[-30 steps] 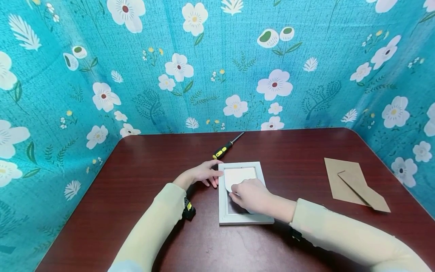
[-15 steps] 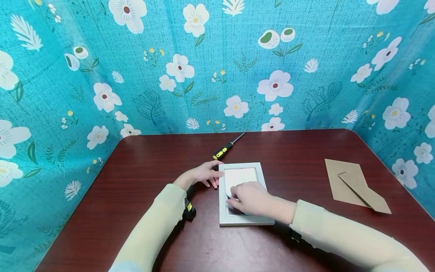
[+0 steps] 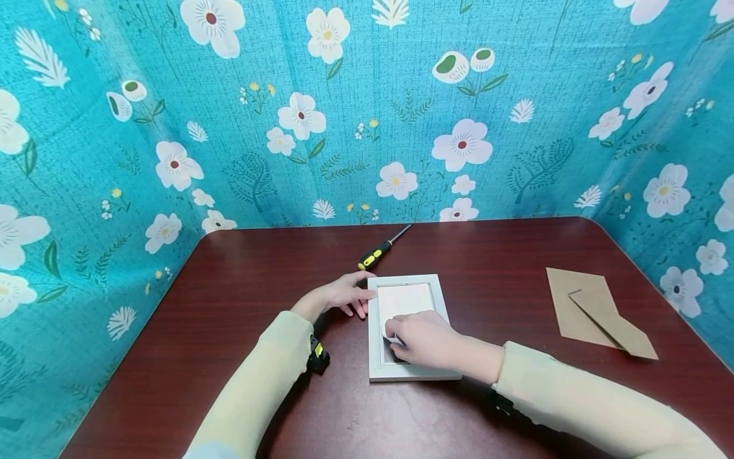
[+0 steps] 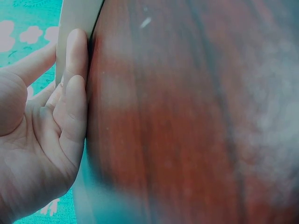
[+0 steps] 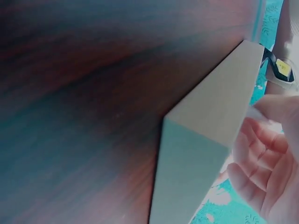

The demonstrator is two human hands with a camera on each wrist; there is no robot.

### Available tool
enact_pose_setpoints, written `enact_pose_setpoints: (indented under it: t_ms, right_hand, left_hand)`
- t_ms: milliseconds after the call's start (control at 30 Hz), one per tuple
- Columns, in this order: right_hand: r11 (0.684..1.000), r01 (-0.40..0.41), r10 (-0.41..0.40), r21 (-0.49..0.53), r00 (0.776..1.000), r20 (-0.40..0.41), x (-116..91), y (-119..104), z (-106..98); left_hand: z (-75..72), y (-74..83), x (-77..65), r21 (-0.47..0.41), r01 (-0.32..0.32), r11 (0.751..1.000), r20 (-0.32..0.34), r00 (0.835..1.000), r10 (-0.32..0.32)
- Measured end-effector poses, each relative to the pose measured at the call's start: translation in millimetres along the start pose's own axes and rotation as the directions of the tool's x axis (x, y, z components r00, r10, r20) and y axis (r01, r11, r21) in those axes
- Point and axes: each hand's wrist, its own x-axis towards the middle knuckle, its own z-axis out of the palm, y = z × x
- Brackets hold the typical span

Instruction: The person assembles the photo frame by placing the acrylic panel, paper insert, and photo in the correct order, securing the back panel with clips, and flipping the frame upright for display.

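Note:
A white picture frame lies flat on the dark red-brown table, with a white sheet inside its opening. My right hand is over the lower part of the frame and pinches the sheet's near left corner, which curls up. Below that corner a dark strip of the opening shows. At the frame's upper left side, my left hand holds the edge, thumb on the rim and the other fingers along the outer side. In the left wrist view those fingers lie against the frame's side wall.
A black and yellow screwdriver lies just beyond the frame. To the right rests a brown backing board with its stand leg swung out. A blue flowered curtain hangs behind the table.
My right hand has shifted slightly toward the frame's near side with the sheet's corner, and the sheet covers more of the opening. My left hand stays in place.

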Motion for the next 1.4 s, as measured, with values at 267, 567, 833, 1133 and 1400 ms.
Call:
enact_pose_setpoints:
  t_ms: [267,567,833,1133,1400]
  right_hand:
    - [1.0,-0.022,0.022,-0.01,1.0,0.02,7.0,-7.0,1.3]
    - [1.0,0.019,-0.019,0.012,0.999,0.045,1.5,-4.3,0.3]
    - [0.999,-0.018,0.015,0.031,0.997,0.075,1.6,-2.5,2.7]
    - [1.0,-0.026,0.025,0.016,0.996,0.082,4.6,-3.8,5.0]
    - [1.0,-0.003,0.002,0.014,0.997,0.073,3.1,-3.4,4.1]
  left_hand:
    - [0.4,-0.5,-0.9,0.008,0.0,1.0,-0.007,1.0,0.0]
    - [-0.7,0.5,-0.4,0.01,0.008,1.0,-0.001,1.0,-0.008]
    - [-0.2,-0.7,0.0,0.007,0.007,1.0,-0.004,1.0,-0.007]
    - [-0.6,0.4,-0.8,0.007,0.005,1.0,-0.001,1.0,-0.005]
    - [-1.4,0.8,-1.0,0.005,0.003,1.0,0.007,1.0,-0.003]
